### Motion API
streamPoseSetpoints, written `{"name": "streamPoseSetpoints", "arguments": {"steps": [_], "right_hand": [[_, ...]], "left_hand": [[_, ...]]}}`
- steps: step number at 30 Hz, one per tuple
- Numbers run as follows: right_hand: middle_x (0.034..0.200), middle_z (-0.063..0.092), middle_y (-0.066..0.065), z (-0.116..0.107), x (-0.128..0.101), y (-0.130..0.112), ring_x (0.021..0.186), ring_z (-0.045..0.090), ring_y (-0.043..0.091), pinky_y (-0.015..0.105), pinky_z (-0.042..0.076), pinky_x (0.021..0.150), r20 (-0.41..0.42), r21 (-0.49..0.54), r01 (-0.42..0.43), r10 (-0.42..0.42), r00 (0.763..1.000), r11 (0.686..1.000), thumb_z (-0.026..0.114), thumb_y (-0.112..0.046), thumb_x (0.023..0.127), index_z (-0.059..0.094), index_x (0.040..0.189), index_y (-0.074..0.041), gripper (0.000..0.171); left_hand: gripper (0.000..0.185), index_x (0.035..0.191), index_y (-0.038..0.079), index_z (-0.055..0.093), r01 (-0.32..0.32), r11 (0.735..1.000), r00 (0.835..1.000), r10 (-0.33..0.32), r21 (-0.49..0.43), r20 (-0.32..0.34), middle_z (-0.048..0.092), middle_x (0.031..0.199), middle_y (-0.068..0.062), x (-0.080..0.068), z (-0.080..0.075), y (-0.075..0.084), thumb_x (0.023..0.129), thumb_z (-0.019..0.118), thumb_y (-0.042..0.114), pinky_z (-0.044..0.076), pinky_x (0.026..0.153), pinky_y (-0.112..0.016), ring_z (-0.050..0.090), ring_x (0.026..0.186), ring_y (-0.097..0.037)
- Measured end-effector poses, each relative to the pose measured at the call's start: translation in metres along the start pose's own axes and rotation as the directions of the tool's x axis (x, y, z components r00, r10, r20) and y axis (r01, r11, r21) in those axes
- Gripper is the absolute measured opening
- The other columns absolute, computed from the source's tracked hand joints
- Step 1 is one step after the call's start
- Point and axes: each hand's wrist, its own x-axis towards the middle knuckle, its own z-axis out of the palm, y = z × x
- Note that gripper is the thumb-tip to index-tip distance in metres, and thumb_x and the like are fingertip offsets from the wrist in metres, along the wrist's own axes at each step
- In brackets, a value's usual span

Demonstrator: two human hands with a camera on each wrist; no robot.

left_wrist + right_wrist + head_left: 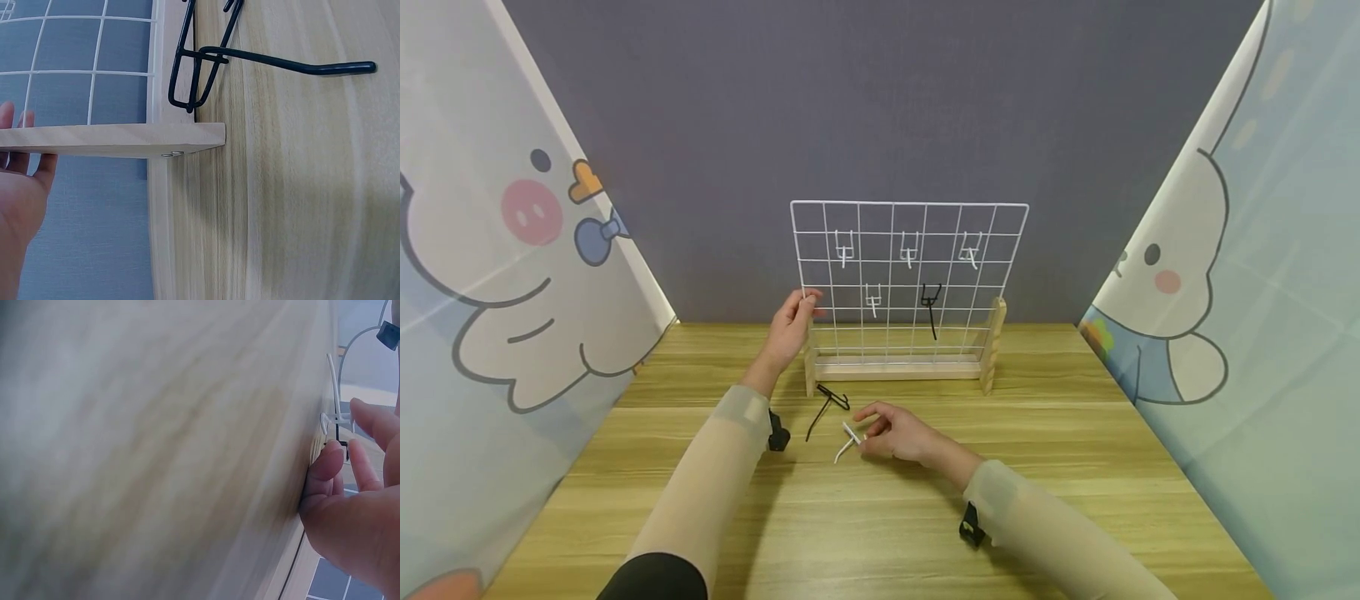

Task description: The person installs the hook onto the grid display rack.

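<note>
A white wire grid (910,218) stands upright in a wooden stand (898,368) at the back of the table. Several white hooks (909,247) and one black hook (931,302) hang on it. My left hand (808,302) grips the grid's left edge; the left wrist view shows the hand (15,125) beside the stand's wooden foot (112,139). My right hand (863,435) pinches a loose white hook (847,443) lying on the table in front of the stand. The right wrist view shows that hook (333,381) between my fingertips (328,464). A loose black hook (827,404) lies just left of it.
The wooden table (1075,433) is flanked by cartoon-printed curtains left (497,292) and right (1262,292), with a grey wall (880,100) behind. The loose black hook (281,62) lies close to the stand's foot.
</note>
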Motion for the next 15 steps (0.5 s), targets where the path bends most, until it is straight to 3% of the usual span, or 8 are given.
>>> {"name": "streamPoseSetpoints", "arguments": {"steps": [10,15], "right_hand": [[0.103,0.064,0.006,-0.0007,0.0024,0.0037,0.085,0.056,0.016,0.025,0.048,0.067,-0.018,0.047,-0.020,0.021,1.000,0.999,0.083,-0.008,0.097,0.067,0.140,-0.004,0.046],[0.103,0.065,0.006,-0.0012,0.0023,0.0034,0.083,0.056,0.014,0.024,0.048,0.066,-0.025,0.050,-0.025,0.027,0.999,0.998,0.083,-0.008,0.097,0.068,0.139,-0.005,0.045]], "left_hand": [[0.044,0.149,0.009,0.056,-0.020,1.000,1.000,0.020,0.000,-0.010,0.055,0.156,-0.024,-0.0016,0.0007,0.0025,0.120,0.045,0.040,0.040,0.119,-0.061,0.063,0.139,-0.047],[0.040,0.144,0.006,0.055,-0.017,1.000,1.000,0.017,-0.005,-0.021,0.064,0.129,-0.029,0.0000,0.0011,0.0012,0.120,0.045,0.036,0.043,0.108,-0.055,0.064,0.138,-0.047]]}}
